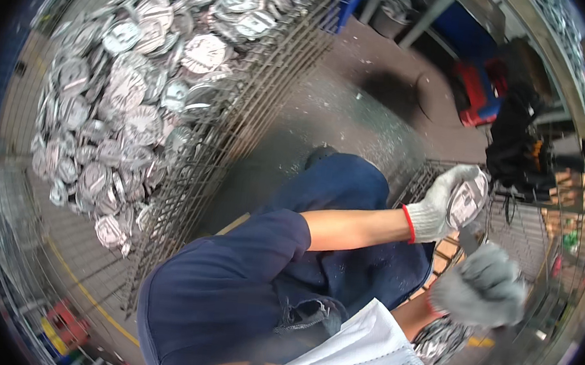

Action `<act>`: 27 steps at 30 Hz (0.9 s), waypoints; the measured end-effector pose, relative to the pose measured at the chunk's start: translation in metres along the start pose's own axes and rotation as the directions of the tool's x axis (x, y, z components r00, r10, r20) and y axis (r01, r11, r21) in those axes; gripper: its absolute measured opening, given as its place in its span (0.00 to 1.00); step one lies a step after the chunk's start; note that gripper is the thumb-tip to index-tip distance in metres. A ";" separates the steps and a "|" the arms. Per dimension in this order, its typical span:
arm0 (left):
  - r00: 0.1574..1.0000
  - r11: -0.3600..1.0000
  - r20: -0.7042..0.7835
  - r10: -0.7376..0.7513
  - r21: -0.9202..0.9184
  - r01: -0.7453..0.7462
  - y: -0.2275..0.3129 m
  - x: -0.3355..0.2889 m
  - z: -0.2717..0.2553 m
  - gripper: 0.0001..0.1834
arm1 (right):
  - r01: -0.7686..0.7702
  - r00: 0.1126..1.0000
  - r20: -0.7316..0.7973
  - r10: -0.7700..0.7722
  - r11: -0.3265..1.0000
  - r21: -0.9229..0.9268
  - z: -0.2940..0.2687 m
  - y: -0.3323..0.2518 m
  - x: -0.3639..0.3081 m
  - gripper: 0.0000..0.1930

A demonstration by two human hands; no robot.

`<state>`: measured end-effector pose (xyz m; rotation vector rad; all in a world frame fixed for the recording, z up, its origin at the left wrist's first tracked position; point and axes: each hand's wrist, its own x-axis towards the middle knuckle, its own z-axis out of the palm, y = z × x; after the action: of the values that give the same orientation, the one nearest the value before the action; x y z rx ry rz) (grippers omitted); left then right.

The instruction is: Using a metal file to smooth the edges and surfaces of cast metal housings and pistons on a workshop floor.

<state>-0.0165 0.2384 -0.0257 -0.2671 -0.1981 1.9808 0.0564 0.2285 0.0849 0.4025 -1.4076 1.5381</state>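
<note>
Casting work at wire cages.
Left hand (444, 203), gloved, fingers wrapped round a round metal casting (470, 198) above the right-hand wire basket (422, 176); right hand (484, 286) fisted on a dark tool (470, 238), blurred. Risk: tool skids off the rim toward the glove. Large cage (243, 109) of castings (126, 91) sits left.

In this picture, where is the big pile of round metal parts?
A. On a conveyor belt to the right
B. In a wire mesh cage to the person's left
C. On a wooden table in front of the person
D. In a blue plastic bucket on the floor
B: the round metal parts lie heaped inside a wire mesh cage on the left side of the view, while the gloved left hand holds one such part on the right.
</note>
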 end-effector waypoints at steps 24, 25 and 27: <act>0.971 0.971 0.160 -0.175 0.189 0.144 -0.020 0.000 0.007 0.35 | 0.121 0.936 -0.324 -0.137 0.990 -0.070 -0.066 -0.063 -0.020 0.32; 0.974 0.970 0.140 -0.177 0.194 0.148 -0.019 -0.001 0.007 0.35 | 0.119 0.934 -0.330 -0.136 0.990 -0.071 -0.069 -0.059 -0.024 0.32; 0.964 0.975 0.161 -0.211 0.103 0.196 -0.018 0.000 0.005 0.35 | 0.094 0.935 -0.341 -0.099 0.995 -0.031 -0.076 -0.054 -0.029 0.32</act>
<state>-0.0024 0.2452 -0.0158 -0.0189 -0.2399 1.8015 0.1412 0.2763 0.0725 0.1787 -1.1096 1.4364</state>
